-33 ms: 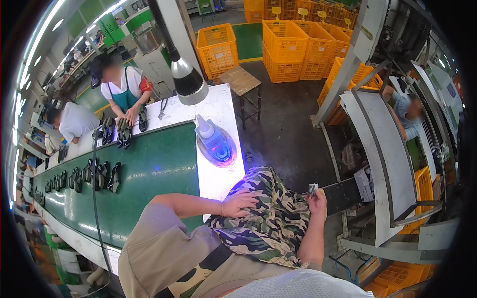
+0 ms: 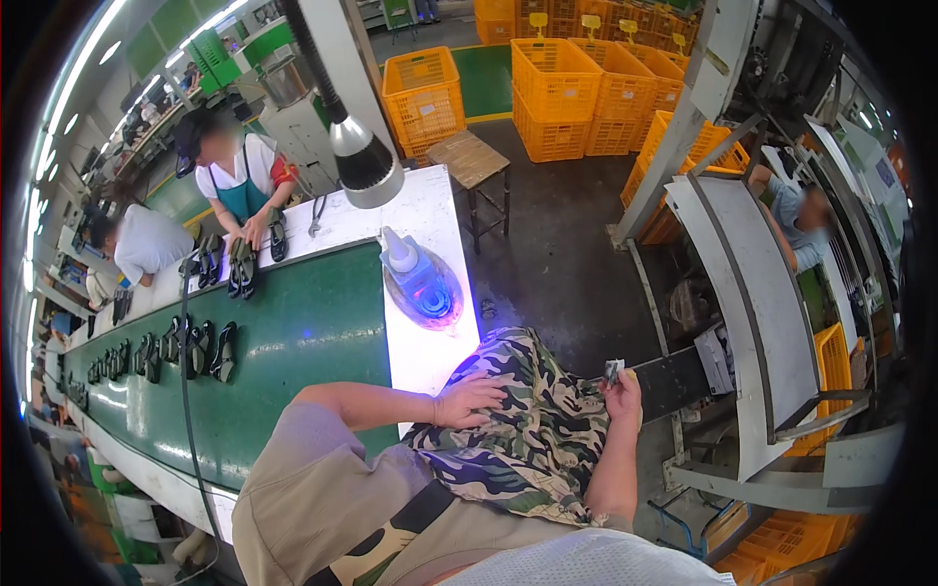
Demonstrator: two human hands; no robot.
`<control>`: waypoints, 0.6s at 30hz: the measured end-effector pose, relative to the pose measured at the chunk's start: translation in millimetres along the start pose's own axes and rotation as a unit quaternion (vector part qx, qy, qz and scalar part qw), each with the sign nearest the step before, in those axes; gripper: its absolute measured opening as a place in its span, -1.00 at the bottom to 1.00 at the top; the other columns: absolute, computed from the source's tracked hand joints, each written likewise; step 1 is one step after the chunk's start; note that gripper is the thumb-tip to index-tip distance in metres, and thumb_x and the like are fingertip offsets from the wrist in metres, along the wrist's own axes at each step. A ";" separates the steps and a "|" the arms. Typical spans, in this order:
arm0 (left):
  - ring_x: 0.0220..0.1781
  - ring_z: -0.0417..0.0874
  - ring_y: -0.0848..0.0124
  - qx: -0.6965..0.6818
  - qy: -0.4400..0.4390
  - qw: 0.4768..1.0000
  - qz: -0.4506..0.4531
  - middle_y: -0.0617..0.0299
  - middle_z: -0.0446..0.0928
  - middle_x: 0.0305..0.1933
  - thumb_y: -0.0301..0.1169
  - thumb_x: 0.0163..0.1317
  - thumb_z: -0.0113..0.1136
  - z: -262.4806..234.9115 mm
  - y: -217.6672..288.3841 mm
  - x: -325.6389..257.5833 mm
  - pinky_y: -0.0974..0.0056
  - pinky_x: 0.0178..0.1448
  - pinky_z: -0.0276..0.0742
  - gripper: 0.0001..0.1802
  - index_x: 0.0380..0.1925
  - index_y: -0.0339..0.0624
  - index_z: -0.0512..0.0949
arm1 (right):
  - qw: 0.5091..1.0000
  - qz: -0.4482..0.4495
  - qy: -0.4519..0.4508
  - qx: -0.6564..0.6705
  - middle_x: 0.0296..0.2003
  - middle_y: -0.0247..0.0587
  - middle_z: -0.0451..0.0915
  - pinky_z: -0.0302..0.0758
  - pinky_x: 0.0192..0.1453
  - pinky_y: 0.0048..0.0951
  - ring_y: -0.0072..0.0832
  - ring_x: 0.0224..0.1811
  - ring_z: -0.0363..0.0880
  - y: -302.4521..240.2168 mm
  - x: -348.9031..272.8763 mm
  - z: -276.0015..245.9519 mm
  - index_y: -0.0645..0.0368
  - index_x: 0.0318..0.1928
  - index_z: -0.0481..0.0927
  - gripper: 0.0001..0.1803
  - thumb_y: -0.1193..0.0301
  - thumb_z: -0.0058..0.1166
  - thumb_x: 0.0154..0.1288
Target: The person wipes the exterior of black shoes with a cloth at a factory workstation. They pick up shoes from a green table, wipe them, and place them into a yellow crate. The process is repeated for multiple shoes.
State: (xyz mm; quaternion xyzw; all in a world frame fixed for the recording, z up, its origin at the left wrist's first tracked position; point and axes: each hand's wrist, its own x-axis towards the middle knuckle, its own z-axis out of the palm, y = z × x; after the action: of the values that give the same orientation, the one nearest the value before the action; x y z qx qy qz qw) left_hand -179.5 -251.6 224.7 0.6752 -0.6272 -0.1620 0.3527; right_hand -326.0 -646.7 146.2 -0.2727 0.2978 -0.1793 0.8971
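My left hand [image 2: 469, 398] lies flat on a camouflage cloth [image 2: 523, 430] spread over my lap, its fingers stretched out and nothing in them. Raised at the right edge of that cloth, my right hand [image 2: 622, 396] pinches a small dark grey and whitish piece [image 2: 614, 371], too small to tell its kind. Beyond my left hand, a bluish squeeze bottle [image 2: 418, 269] with a pale nozzle rests on an oval holder on the white table edge [image 2: 415, 361]. Violet light falls on it.
A green conveyor belt [image 2: 313, 400] carries several dark shoes [image 2: 224, 352]. A lamp [image 2: 366, 171] hangs over the table near pliers [image 2: 318, 217]. Across it, a co-worker [image 2: 239, 176] handles shoes. A wooden stool [image 2: 469, 161], yellow crates [image 2: 557, 88] and a metal frame [image 2: 752, 293] stand around.
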 end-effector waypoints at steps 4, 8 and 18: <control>0.46 0.32 0.06 -0.001 -0.001 1.000 0.002 0.08 0.49 0.27 -0.20 0.23 0.18 -1.7 1.8 2.1 -0.22 0.54 -0.02 -0.60 0.02 -0.13 0.59 | 1.000 -0.006 -0.016 0.006 -0.36 -0.21 0.66 0.65 -0.31 -0.17 -0.34 -0.48 0.61 0.9 1.1 -3.0 0.08 -0.28 0.52 -0.94 0.48 0.15 0.31; 0.46 0.33 0.08 0.003 0.002 1.000 -0.001 0.09 0.50 0.26 -0.20 0.22 0.17 0.1 1.0 2.3 -0.23 0.54 -0.01 -0.60 0.00 -0.13 0.59 | 1.000 -0.007 -0.026 0.009 -0.34 -0.19 0.68 0.65 -0.29 -0.18 -0.34 -0.45 0.63 0.4 0.5 -1.4 0.10 -0.28 0.54 -0.97 0.47 0.13 0.32; 0.45 0.34 0.09 -0.007 0.002 1.000 -0.008 0.10 0.50 0.27 -0.18 0.23 0.19 -1.5 2.5 3.5 -0.21 0.54 0.00 -0.59 0.02 -0.12 0.60 | 0.999 -0.012 -0.034 0.015 -0.31 -0.14 0.69 0.68 -0.30 -0.14 -0.30 -0.43 0.65 -2.8 -3.4 5.7 0.11 -0.31 0.56 -0.97 0.48 0.14 0.30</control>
State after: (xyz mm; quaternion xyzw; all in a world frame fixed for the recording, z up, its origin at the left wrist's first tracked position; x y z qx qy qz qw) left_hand -179.7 -254.4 228.2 0.6781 -0.6197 -0.1679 0.3577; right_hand -325.4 -645.1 153.2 -0.2686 0.2613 -0.1854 0.9084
